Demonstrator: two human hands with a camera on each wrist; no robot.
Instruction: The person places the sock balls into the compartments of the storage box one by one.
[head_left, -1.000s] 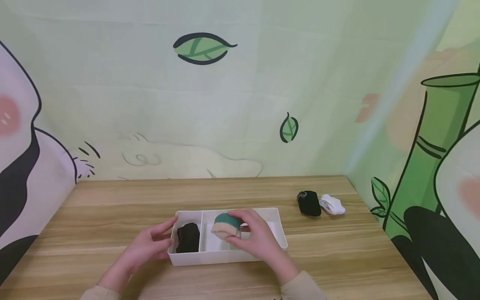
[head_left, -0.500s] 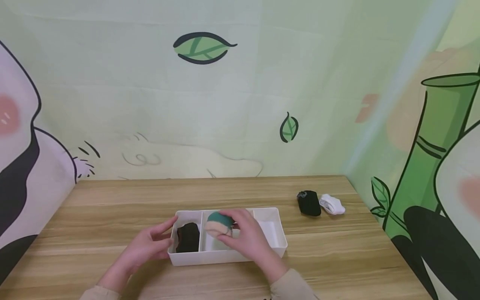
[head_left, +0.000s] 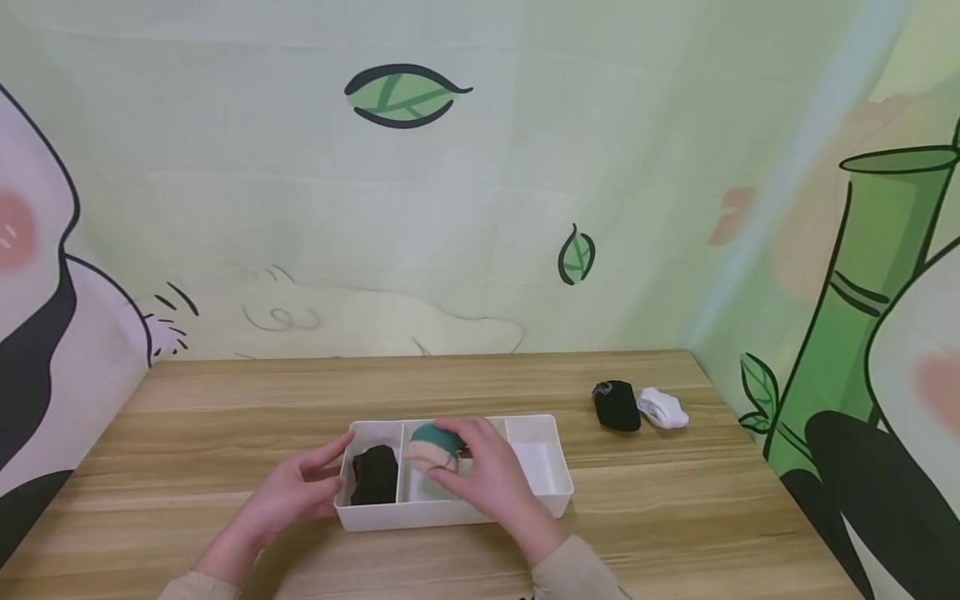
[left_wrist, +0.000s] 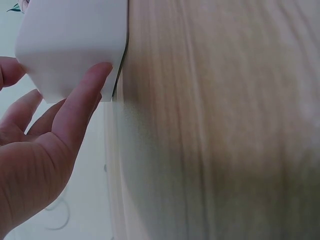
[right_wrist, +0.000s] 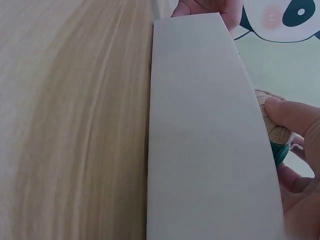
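A white divided box [head_left: 420, 517] stands lengthwise in front of me on the table. My right hand [head_left: 491, 471] pinches a rolled green and beige sock [head_left: 433, 446] between thumb and fingers, over the middle compartment. In the right wrist view the ribbed beige part of the sock shows above the long box wall [right_wrist: 205, 125]. Straight fingers of my left hand [head_left: 292, 483] touch the left end of the box. From the left wrist, the left hand [left_wrist: 55, 135] has its fingertips against that end wall. A dark rolled sock [head_left: 375, 477] lies in the left compartment.
Toward the back right of the wooden table [head_left: 247, 400] lie a black rolled sock [head_left: 617, 407] and a white rolled sock [head_left: 663, 408], side by side. A printed cloth backdrop [head_left: 480, 208] rises behind the table and along its right side.
My right hand has moved a little to the left with the green and beige sock, over the middle compartment. The left hand and the box have stayed in place.
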